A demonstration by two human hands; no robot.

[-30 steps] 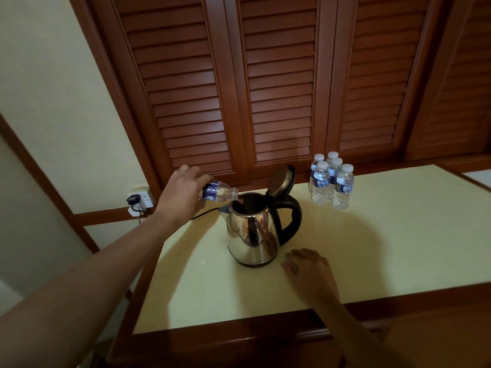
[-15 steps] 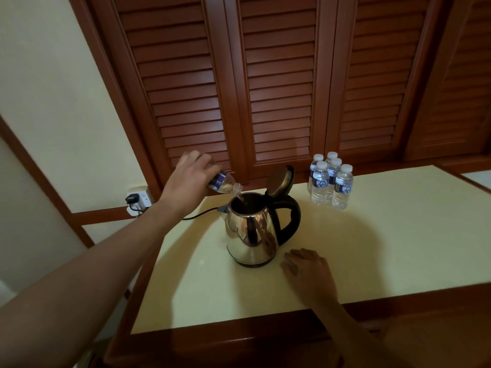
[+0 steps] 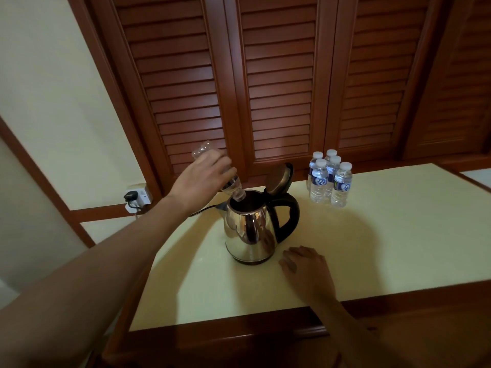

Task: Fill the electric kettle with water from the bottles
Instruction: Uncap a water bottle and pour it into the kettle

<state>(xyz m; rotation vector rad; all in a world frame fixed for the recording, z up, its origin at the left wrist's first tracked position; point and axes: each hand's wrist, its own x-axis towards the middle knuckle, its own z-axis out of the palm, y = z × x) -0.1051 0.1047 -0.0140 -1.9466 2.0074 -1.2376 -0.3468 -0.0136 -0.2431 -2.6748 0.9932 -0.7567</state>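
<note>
Left hand (image 3: 204, 179) wrapped around bottle (image 3: 230, 185), tipped steeply neck-down into open kettle (image 3: 249, 229) so it drains. Right hand (image 3: 305, 269) flat on counter (image 3: 385, 248), holding nothing, beside kettle. 5 full bottles (image 3: 329, 179) wait behind.

Kettle (image 3: 248, 232) body is seen in mirror-polished silver, with a black handle (image 3: 288, 219) and black base ring; the raised lid (image 3: 279, 179) is shown dark brown-grey. Tilted bottle (image 3: 230, 183) is clear, with a dark blue label band. Standing bottles (image 3: 329, 179) are clear, capped in white, and labelled blue with white marks. Countertop (image 3: 372, 248) is pale cream-yellow and edged in reddish-brown wood. Louvred doors (image 3: 279, 88) are patterned in horizontal reddish-brown slats. Wall (image 3: 53, 88) is painted cream. Socket (image 3: 140, 193) is white, the plug (image 3: 130, 196) black.
</note>
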